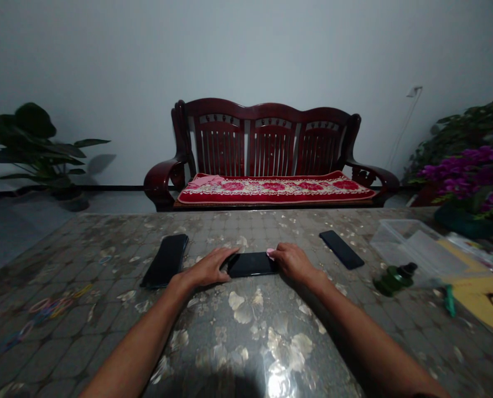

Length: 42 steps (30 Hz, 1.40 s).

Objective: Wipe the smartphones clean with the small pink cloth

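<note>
A black phone [251, 263] lies flat in the middle of the patterned table [246, 331]. My left hand [212, 267] rests at its left end with fingers stretched out, touching it. My right hand [291, 261] sits at its right end, fingers curled around a small pink thing [270, 253] pressed against the phone's corner. A second black phone [166, 260] lies left of my left hand. A third black phone [341, 249] lies to the right.
A small green bottle [393, 279] lies on its side at the right, near a clear plastic box [412, 249] and a yellow sheet [484, 293]. Coloured rubber bands [47, 307] lie at the left. A red wooden bench [266, 160] stands behind the table, with plants on both sides.
</note>
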Available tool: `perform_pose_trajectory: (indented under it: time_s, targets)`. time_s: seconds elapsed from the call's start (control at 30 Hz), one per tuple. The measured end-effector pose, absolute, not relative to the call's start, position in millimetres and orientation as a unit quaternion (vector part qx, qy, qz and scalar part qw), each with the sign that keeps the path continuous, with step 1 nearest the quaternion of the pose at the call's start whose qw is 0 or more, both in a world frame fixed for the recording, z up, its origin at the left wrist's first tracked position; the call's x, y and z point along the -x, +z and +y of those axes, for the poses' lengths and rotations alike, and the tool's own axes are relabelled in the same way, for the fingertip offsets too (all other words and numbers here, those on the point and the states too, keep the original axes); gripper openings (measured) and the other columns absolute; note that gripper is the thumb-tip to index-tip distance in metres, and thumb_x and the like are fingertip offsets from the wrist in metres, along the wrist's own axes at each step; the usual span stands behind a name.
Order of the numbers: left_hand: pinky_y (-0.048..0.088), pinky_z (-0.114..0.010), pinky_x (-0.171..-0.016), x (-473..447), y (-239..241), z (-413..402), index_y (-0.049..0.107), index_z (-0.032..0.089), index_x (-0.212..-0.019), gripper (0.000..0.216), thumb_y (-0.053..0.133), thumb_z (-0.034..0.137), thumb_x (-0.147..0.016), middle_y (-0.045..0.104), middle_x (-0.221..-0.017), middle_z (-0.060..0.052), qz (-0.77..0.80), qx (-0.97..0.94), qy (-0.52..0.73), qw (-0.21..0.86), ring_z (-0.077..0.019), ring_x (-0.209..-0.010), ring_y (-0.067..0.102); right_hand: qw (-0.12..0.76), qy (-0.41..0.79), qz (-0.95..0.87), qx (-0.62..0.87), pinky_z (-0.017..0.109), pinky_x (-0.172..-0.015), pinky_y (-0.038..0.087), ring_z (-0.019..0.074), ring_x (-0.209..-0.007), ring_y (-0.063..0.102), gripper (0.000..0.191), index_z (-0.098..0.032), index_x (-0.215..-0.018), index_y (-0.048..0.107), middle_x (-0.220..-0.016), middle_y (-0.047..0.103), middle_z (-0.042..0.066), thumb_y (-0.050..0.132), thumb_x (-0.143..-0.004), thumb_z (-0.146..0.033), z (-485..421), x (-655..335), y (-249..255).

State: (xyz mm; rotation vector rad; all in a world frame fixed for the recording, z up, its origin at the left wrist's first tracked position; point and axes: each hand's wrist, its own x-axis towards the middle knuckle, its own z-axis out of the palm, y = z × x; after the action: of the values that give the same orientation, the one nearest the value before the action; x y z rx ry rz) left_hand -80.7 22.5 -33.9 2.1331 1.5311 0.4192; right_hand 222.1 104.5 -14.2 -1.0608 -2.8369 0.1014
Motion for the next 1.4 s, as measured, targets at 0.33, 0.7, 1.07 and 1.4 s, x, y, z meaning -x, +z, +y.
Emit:
perform_pose_trajectory:
  time_s: [0.33, 0.7, 1.07, 1.4]
  targets:
    - [0.037, -0.049, -0.114, 77.8, -55.4, 5.7, 0.048, 0.020, -0.145, 0.078, 0.080, 0.031, -0.074, 0.056, -0.142, -0.014, 0.581, -0.757, 0.206, 0.216, -0.0330, -0.132, 0.051, 0.041, 0.036, -0.938, 0.343, 0.030, -0.077, 0.033, 0.0204, -0.090, 0.060, 0.029, -0.022, -0.109, 0.073, -0.094, 0.069, 0.008, 0.046, -0.101, -0.024, 78.0, -231.8, -11.3]
    - [0.042, -0.044, -0.107, 68.3, -52.3, 3.9, 0.050, 0.019, -0.141, 0.075, 0.080, 0.030, -0.072, 0.061, -0.135, -0.013, 0.599, -0.745, 0.221, 0.192, -0.0313, -0.124, 0.055, 0.046, 0.033, -0.933, 0.356, 0.030, -0.077, 0.033, 0.0201, -0.089, 0.059, 0.029, -0.020, -0.106, 0.072, -0.094, 0.068, 0.008, 0.043, -0.102, -0.025, 64.0, -230.2, -14.4]
    - [0.045, -0.041, -0.104, 65.9, -47.0, 3.6, 0.057, 0.019, -0.133, 0.068, 0.083, 0.029, -0.070, 0.064, -0.129, -0.011, 0.603, -0.740, 0.223, 0.197, -0.0311, -0.119, 0.058, 0.044, 0.023, -0.922, 0.385, 0.031, -0.079, 0.035, 0.0217, -0.092, 0.060, 0.030, -0.020, -0.104, 0.073, -0.096, 0.069, 0.010, 0.044, -0.101, -0.023, 62.9, -215.1, -12.7]
    - [0.046, -0.040, -0.101, 63.0, -41.5, 2.9, 0.061, 0.019, -0.125, 0.059, 0.082, 0.027, -0.070, 0.067, -0.122, -0.009, 0.602, -0.742, 0.223, 0.194, -0.0298, -0.114, 0.059, 0.019, 0.021, -0.899, 0.436, 0.031, -0.078, 0.038, 0.0229, -0.093, 0.064, 0.030, -0.019, -0.107, 0.074, -0.101, 0.070, 0.012, 0.046, -0.099, -0.021, 80.1, -201.9, -5.0]
